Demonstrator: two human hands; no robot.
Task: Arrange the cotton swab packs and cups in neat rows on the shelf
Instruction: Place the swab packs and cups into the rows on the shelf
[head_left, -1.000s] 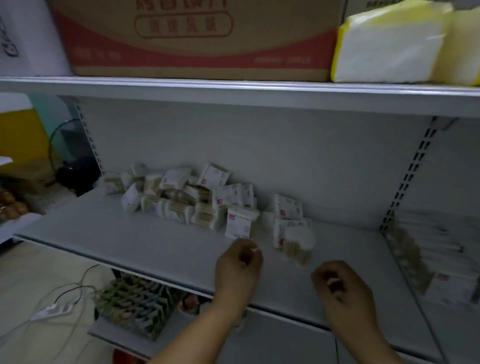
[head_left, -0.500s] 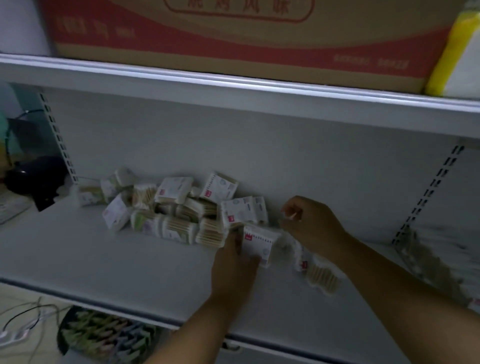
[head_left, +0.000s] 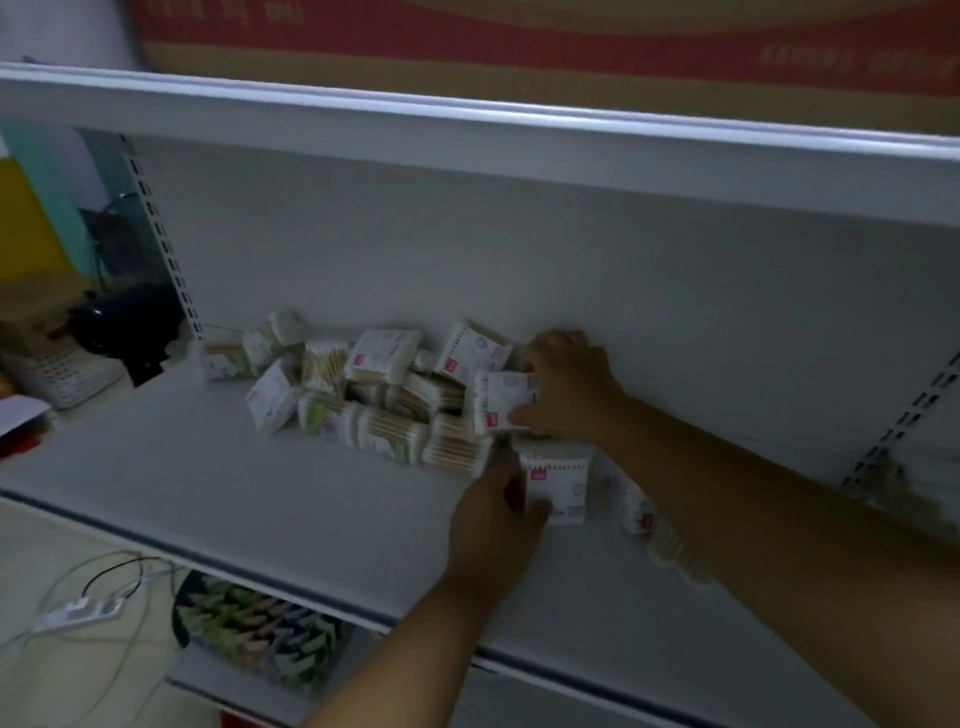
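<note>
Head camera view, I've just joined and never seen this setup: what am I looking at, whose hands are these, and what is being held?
There is no machine here: a person works with two bare hands, and the single camera sits on their head, looking forward and down. The grey shelf carries a loose heap of cotton swab packs toward the back. The left hand, reaching in from below, grips the front pack, which stands upright on the shelf. The right hand, coming in from the right, pinches the upper pack at the right end of the heap. A few more packs lie under the right forearm. A cardboard box sits on the level above. I see no cups in this view.
</note>
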